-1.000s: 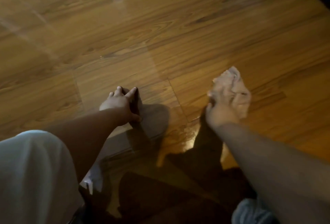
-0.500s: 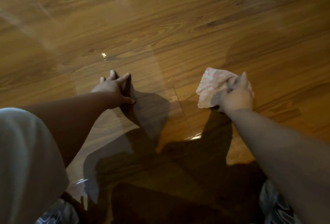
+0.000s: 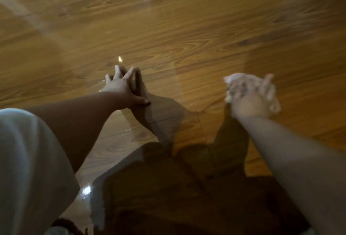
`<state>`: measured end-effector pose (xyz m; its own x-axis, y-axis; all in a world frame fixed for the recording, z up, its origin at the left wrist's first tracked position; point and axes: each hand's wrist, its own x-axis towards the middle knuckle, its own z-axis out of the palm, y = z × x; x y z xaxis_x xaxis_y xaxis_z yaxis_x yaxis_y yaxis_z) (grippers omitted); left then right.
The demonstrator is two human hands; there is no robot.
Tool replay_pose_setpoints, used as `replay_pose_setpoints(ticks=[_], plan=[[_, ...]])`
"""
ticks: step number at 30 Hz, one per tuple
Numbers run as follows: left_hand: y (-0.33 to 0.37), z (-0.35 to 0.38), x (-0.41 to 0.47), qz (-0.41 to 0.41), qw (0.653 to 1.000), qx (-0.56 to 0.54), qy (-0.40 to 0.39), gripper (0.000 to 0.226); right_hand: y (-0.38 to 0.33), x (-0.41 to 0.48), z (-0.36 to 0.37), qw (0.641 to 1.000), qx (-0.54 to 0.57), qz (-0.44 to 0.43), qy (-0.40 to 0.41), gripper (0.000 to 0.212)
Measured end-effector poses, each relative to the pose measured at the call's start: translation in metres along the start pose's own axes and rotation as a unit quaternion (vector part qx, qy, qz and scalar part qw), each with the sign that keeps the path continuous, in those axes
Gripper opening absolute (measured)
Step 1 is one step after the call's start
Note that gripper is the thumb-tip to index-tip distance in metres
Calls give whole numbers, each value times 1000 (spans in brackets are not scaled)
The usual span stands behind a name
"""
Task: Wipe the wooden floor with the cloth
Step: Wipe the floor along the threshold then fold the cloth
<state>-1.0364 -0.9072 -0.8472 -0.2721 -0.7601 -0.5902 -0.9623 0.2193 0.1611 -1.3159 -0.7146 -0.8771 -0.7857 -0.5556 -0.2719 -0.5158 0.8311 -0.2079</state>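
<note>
We knelt over the wooden floor (image 3: 187,29) and our left hand (image 3: 121,88) stood on the boards with its fingers spread apart and straight. The fingertips and the thumb touched the wood, so this hand held nothing and, as we judged, only carried our weight. A white sleeve (image 3: 28,160) covered the upper part of that arm. The cloth (image 3: 236,83) was on the floor to the right, under our right hand (image 3: 249,103), and it showed past the hand on the far side and on both flanks. It was crumpled, and its longer side seemed to lie across the line of the forearm, about along the run of the boards. One finger reached forward over the cloth, but this hand was blurred, so we could not tell if the other fingers were curled into the fabric or lay flat on it. The right hand was the one on the cloth; the left hand was well apart from it, with a strip of bare shining wood between them. We judged that the wiping was in progress and that the next stroke could go sideways into this strip, or forward, where much floor lay beyond both hands.
</note>
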Motion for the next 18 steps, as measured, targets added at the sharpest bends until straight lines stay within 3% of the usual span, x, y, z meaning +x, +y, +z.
replay_pose_setpoints(ticks=[2,4,6,8,9,10,12,15,18], plan=[[-3,-2,10,1,1000,2,-8,128,-9,16,-8,994,52,96,-16,53],[-3,-1,18,5,1000,8,-8,133,-28,8,3,998,33,33,-43,54],[-3,-3,24,0,1000,21,-5,137,-56,-16,25,987,-6,-155,-45,51],[-1,-4,27,0,999,38,-16,140,-76,-38,41,916,-45,-393,-61,44],[-1,-6,28,-2,999,45,-22,142,-83,-36,45,873,-68,-478,-67,45],[0,-8,29,-4,998,49,-27,143,-86,-26,44,854,-84,-509,-62,46],[1,-9,32,-5,998,50,-35,143,-83,11,36,900,-85,-427,-17,48],[-2,-10,35,-3,998,41,-42,134,-72,67,15,986,-29,-158,40,54],[-1,-15,40,-3,997,45,-60,124,-100,92,5,997,59,44,5,51]])
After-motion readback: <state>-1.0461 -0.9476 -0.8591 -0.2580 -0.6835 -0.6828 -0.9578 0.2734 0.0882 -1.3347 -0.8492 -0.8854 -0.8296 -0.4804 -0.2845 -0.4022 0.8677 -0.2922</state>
